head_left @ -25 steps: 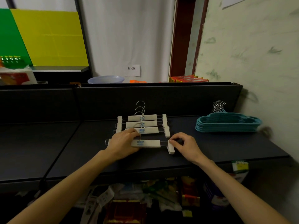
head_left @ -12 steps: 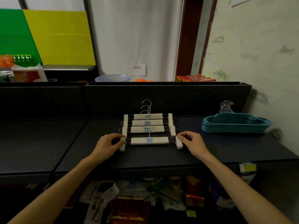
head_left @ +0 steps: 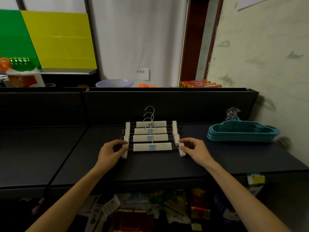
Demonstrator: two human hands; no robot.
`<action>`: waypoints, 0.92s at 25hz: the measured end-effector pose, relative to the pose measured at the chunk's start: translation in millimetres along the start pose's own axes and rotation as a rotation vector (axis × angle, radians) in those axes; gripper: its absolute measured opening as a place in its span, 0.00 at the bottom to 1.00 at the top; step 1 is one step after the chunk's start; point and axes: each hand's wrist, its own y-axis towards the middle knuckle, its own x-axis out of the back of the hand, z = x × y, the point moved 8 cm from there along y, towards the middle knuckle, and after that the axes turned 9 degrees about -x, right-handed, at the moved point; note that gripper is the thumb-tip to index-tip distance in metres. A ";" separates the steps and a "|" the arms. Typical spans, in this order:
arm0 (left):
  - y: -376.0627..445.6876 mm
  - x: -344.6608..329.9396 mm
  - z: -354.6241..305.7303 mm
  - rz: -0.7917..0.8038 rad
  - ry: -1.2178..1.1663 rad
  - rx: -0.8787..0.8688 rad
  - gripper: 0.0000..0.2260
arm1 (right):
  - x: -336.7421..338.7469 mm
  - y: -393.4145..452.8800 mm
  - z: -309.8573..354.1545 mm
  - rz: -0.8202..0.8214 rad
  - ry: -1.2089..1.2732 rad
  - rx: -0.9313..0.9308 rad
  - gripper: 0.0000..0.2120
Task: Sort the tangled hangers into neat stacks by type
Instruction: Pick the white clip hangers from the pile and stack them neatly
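Several white clip hangers with metal hooks lie in a row on the dark shelf (head_left: 217,158), one behind the other. The nearest white clip hanger (head_left: 152,146) is held at both ends: my left hand (head_left: 111,151) pinches its left clip and my right hand (head_left: 195,149) pinches its right clip. The other white hangers (head_left: 150,131) lie just behind it, their hooks overlapping. To the right, a neat stack of teal plastic hangers (head_left: 240,133) rests flat, its metal hooks pointing to the back.
A black back panel (head_left: 167,104) rises behind the shelf. Beyond it stand a lilac basin (head_left: 114,83) and red packets (head_left: 199,83). A wall closes the right side. Packaged goods fill the space below the shelf's front edge (head_left: 150,213).
My left hand has slid from the middle bar of the nearest white hanger out to its left clip. The hanger now lies squarer with the row behind.
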 end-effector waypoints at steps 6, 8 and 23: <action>8.3 -2.0 8.9 -0.058 -0.044 0.078 0.11 | -6.1 10.3 -11.0 -0.074 -0.028 -0.034 0.12; 9.1 -1.8 12.0 -0.093 -0.046 0.109 0.11 | -7.5 8.5 -9.2 -0.106 -0.062 -0.029 0.12; 7.4 9.6 -4.0 -0.121 0.243 0.017 0.20 | -11.1 2.9 35.8 -0.264 -0.505 0.080 0.20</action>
